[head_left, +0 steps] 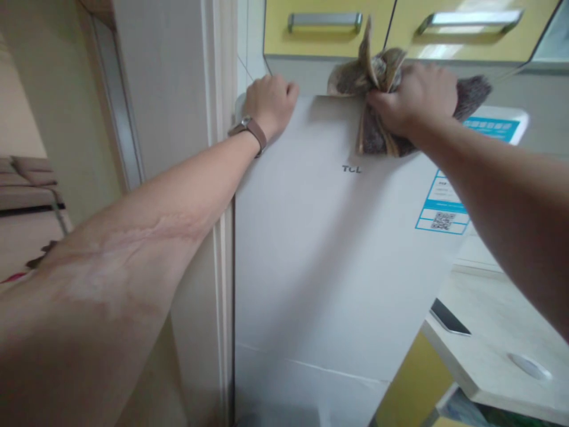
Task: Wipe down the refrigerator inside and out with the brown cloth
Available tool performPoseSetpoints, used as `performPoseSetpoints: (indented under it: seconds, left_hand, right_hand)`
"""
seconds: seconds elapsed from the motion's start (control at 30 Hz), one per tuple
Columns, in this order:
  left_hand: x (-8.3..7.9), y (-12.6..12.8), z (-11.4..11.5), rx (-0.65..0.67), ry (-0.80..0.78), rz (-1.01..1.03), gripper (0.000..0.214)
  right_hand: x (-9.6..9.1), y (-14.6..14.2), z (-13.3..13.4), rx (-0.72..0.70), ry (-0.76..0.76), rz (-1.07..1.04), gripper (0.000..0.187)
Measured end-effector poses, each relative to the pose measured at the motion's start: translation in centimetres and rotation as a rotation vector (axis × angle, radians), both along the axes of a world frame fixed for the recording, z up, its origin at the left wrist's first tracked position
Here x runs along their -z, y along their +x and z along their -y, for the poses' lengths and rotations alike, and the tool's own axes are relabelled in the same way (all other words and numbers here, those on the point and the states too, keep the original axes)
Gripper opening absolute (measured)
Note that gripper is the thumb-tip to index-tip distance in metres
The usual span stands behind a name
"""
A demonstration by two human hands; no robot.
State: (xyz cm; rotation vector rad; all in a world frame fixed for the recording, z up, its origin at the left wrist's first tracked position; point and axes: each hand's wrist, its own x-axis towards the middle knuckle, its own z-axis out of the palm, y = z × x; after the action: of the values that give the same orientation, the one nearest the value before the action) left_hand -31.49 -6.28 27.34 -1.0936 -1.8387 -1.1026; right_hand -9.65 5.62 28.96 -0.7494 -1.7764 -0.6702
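Observation:
A white fridge (320,249) with a small dark logo fills the middle of the view. My left hand (270,102), with a brown-strapped watch (249,129) on its wrist, grips the fridge door's top left corner with the fingers curled over the edge. My right hand (415,98) is closed on a crumpled brown-grey cloth (377,77) and presses it against the door's top edge. Part of the cloth sticks out behind the hand at the right.
Yellow cupboard doors (329,41) with metal handles (324,21) hang just above the fridge. A white door frame (217,178) stands to the left. At lower right is a pale counter (498,332) with a dark phone (448,318). A blue sticker (444,207) is on the fridge.

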Motion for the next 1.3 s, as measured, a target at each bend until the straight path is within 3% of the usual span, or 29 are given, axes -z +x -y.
performPoseSetpoints:
  seconds: [0.07, 0.13, 0.2, 0.3, 0.37, 0.4, 0.5, 0.6, 0.83, 0.93, 1.0, 1.03, 1.1, 1.13, 1.23, 1.3]
  left_hand:
    - [-0.4, -0.5, -0.3, -0.029, 0.058, -0.09, 0.049]
    - [-1.1, -1.0, -0.3, 0.066, 0.1, -0.091, 0.035]
    - [-1.9, -1.2, 0.6, 0.336, 0.206, -0.003, 0.023]
    - [-2.2, -0.9, 3.3, 0.891, 0.328, 0.205, 0.016]
    - [-1.2, -0.1, 5.7, 1.154, 0.256, 0.307, 0.017]
    - [-0.4, 0.5, 6.9, 1.22, 0.204, 0.342, 0.019]
    - [2.4, 2.5, 9.6, 1.36, 0.039, 0.466, 0.025]
    - [4.4, 4.3, 10.9, 1.495, -0.133, 0.56, 0.036]
    - [5.3, 6.1, 11.3, 1.658, -0.327, 0.56, 0.044]
    - [4.3, 5.2, 10.4, 1.586, -0.328, 0.451, 0.035]
    - [2.9, 3.7, 9.2, 1.389, -0.192, 0.322, 0.025]
    - [1.9, 2.6, 8.5, 1.231, -0.083, 0.235, 0.02]
    - [0.0, 0.2, 6.9, 0.788, 0.13, 0.004, 0.011]
    - [-0.8, -1.1, 6.2, 0.572, 0.136, -0.105, 0.008]
    - [-2.5, -3.9, 4.4, 0.129, -0.143, -0.229, 0.02]
    - [-3.0, -4.8, 3.7, -0.017, -0.318, -0.229, 0.031]
  right_hand:
    - [-0.2, 0.0, -0.1, -0.004, -0.023, 0.03, 0.06]
    - [-0.2, 0.1, -0.2, -0.003, -0.047, 0.049, 0.058]
    - [-0.2, 0.1, -0.4, -0.001, -0.056, 0.055, 0.056]
    - [-0.2, 0.1, -0.8, -0.034, -0.028, 0.052, 0.056]
    - [-0.1, 0.2, -1.1, -0.051, -0.016, 0.052, 0.057]
    - [-0.1, 0.2, -1.2, -0.052, -0.022, 0.054, 0.058]
    - [-0.1, 0.2, -1.2, -0.043, -0.044, 0.054, 0.06]
    - [0.0, 0.3, -1.0, -0.034, -0.034, 0.049, 0.061]
    - [0.0, 0.4, -0.6, 0.014, -0.043, 0.072, 0.058]
    - [0.0, 0.4, -0.7, 0.02, -0.034, 0.074, 0.057]
    - [0.1, 0.4, -0.8, 0.026, -0.023, 0.071, 0.057]
    - [0.2, 0.3, -0.8, 0.029, -0.016, 0.069, 0.056]
    - [0.5, 0.2, -1.0, 0.031, 0.005, 0.06, 0.056]
    - [0.8, 0.2, -1.1, 0.028, 0.023, 0.054, 0.056]
    - [2.2, 0.1, -1.5, 0.0, 0.104, 0.041, 0.057]
    - [3.5, 0.1, -1.4, -0.014, 0.15, 0.049, 0.058]
